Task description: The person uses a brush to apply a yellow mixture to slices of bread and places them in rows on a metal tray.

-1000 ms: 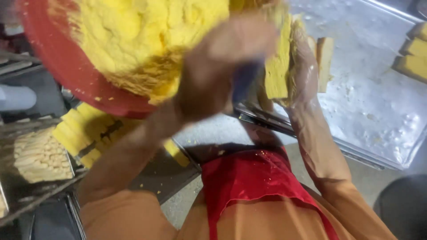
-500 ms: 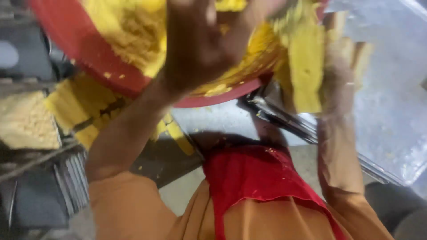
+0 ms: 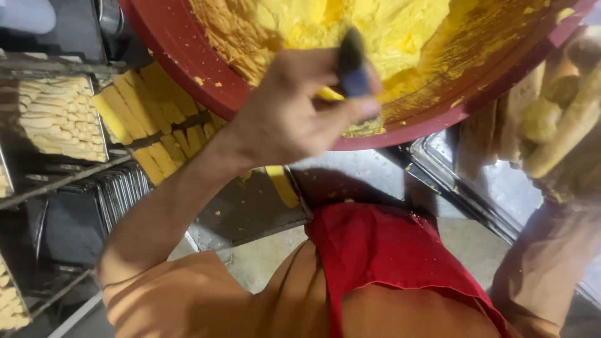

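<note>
Left hand: the left hand [image 3: 294, 106] is closed tight around a dark blue scraper [image 3: 352, 62], thumb and fingers pinched on its lower half, the blade end pushed up into the dough.
Scraper: a short dark tool; only the part above the fingers shows, so I cannot tell its full shape.
Dough: the yellow dough [image 3: 350, 25] sits just beyond the scraper, heaped against the inside of the bowl. It looks soft, sticky and crumbly, likely to smear and cling rather than lift clean; I would take it from underneath with the blade, not with bare fingers.
Bowl: the big red bowl [image 3: 188, 62] is tipped toward the person, its rim just past the knuckles. Loaded like that it looks heavy, and the smeared wall looks slippery.
Right hand: the right hand [image 3: 557, 119], off to the far side of the grip, is coated in dough and curled near the bowl's rim; whether it grips the rim I cannot tell, as it is blurred and partly cut off.
Beyond: below the grip, metal trays [image 3: 250, 206]; further off on the other side, racks of yellow dough strips [image 3: 144, 119].
Hidden: the bowl's upper part runs out of view.
</note>
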